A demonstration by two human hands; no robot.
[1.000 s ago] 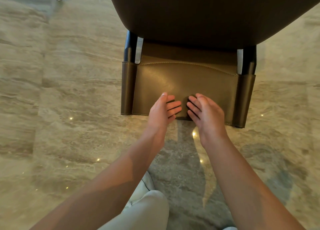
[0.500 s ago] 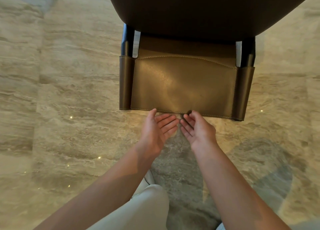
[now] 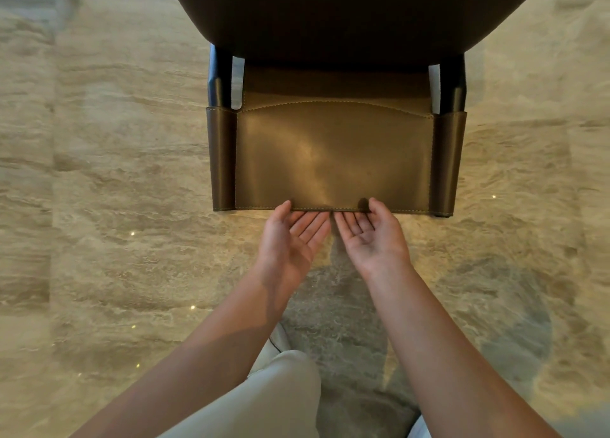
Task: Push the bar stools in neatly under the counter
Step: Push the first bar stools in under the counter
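Both hands, left hand (image 3: 290, 239) and right hand (image 3: 373, 236), palms up with fingers relaxed, touch the brown bar stool's (image 3: 333, 157) backrest edge.

stool seat (image 3: 346, 15) cropped, fingertips behind backrest (image 3: 330, 157)

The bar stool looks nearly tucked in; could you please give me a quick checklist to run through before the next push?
1. Left hand at the backrest edge, fingers straight, thumb on top: ok.
2. Right hand likewise beside it: ok.
3. Hands centred on the backrest: ok.
4. Seat under the counter: ok, hidden beneath it.
5. Stool square to the counter: cannot tell.
6. Floor beside the stool free of obstacles: ok where visible.
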